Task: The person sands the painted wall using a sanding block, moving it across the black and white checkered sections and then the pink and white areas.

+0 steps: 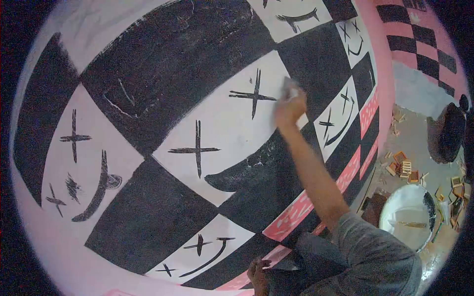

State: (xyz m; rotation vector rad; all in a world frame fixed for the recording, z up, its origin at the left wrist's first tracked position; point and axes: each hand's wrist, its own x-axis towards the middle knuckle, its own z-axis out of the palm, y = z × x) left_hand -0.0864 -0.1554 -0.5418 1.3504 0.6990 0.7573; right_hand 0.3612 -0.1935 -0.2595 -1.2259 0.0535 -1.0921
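My right hand (292,106) is closed near the edge of a white square on the wall (232,118), beside a painted black cross (255,94). From its fingers sticks a small grey thing (289,83), too blurred to name. Below the forearm a thick black curved stroke (237,175) marks the same white square. My left hand (258,275) is low at the bottom of the view, its fingers curled next to a dark shape. What it holds, if anything, is hard to make out.
Black and white squares with cross-eyed smiling faces cover the wall, bordered by pink patches (289,217). On the floor at right stand a white bucket (390,209) and a dark rounded object (444,135). Small wooden pieces (405,167) lie scattered there.
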